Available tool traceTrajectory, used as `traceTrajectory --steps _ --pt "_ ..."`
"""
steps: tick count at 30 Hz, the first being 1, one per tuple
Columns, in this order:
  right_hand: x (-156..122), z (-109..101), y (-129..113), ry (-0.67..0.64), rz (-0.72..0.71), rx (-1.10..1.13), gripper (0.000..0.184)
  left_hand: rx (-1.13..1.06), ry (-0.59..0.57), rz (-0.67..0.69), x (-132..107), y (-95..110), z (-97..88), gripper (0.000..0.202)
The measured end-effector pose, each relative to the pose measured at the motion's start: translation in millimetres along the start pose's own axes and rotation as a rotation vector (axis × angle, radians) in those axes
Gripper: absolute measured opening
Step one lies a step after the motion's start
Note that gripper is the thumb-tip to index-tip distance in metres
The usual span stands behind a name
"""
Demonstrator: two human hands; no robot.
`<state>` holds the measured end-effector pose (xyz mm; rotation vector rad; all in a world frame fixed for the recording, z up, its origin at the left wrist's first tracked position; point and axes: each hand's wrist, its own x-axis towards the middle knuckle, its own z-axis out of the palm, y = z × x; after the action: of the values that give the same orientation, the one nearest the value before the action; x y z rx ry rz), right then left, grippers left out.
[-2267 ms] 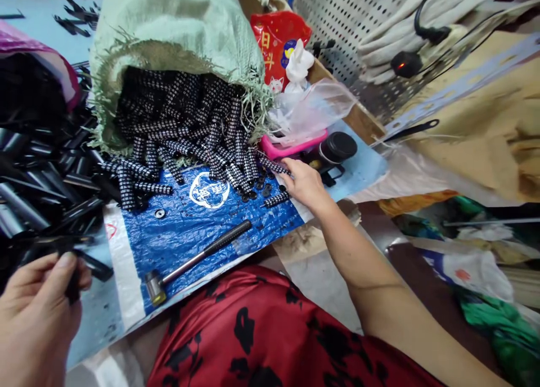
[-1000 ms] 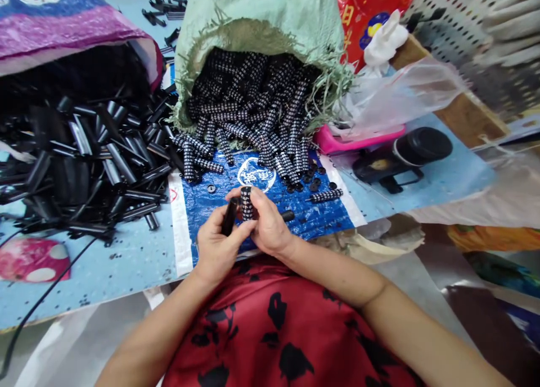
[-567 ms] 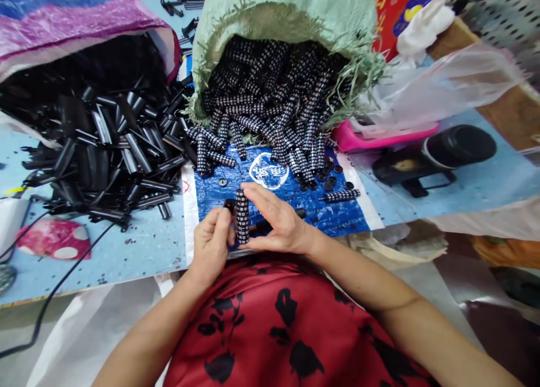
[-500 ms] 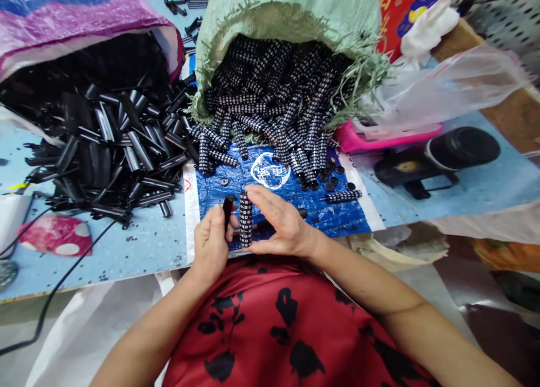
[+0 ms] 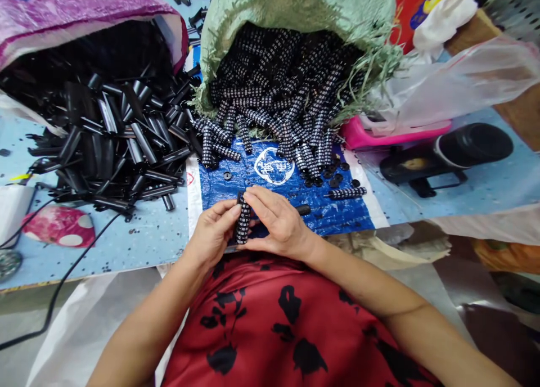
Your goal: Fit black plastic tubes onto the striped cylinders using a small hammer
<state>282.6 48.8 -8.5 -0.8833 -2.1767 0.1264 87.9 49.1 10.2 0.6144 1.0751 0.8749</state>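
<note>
My right hand (image 5: pixel 282 224) grips a stack of black number wheels (image 5: pixel 243 221) with white characters, held upright between thumb and fingers. My left hand (image 5: pixel 214 229) pinches a slim black plastic piece against the left side of that stack; most of the piece is hidden by the fingers and the wheels. Both hands are just above the front edge of the blue printed sheet (image 5: pixel 219 190). A short black rod (image 5: pixel 302 209) lies by my right fingers. Beyond, many similar number-wheel stacks (image 5: pixel 291 106) spill from a pale green woven sack (image 5: pixel 295 7).
On the left, black plastic pieces (image 5: pixel 139 142) spill from a purple bag (image 5: pixel 93 16). A cable (image 5: pixel 63 274) hangs over the table edge near a red dotted pouch (image 5: pixel 59 226). To the right lie a black bottle (image 5: pixel 447 156), a pink tray (image 5: pixel 358 134) and loose black rings (image 5: pixel 335 180).
My left hand has moved right, bringing the black plastic piece against the number-wheel stack. The stack has tilted slightly in my right hand. The view has shifted a little.
</note>
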Motion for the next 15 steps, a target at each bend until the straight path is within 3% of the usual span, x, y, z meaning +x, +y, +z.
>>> traceTrajectory --steps 2,3,6,8,11,13,15 --pt "-5 2 2 -0.029 0.021 0.041 0.108 0.035 0.012 0.010 1 3 -9.2 0.047" --pt "-9 2 3 -0.060 0.034 0.031 0.103 0.115 0.053 0.098 1 4 -16.3 0.046" --pt "-21 0 4 -0.203 0.081 -0.079 0.045 0.565 0.226 0.442 3 10 -47.0 0.035" --pt "-25 -4 4 -0.265 0.102 -0.140 0.015 0.895 0.281 0.549 6 14 -69.9 0.028" --pt "-20 -10 2 -0.153 0.115 -0.121 0.014 1.162 0.225 0.475 10 21 -93.4 0.027" --pt "-10 -10 1 -0.038 0.119 -0.083 0.019 1.166 0.167 0.349 13 23 -98.7 0.035" --pt "0 -8 1 -0.040 0.113 -0.109 0.020 1.105 0.125 0.234 15 24 -97.8 0.041"
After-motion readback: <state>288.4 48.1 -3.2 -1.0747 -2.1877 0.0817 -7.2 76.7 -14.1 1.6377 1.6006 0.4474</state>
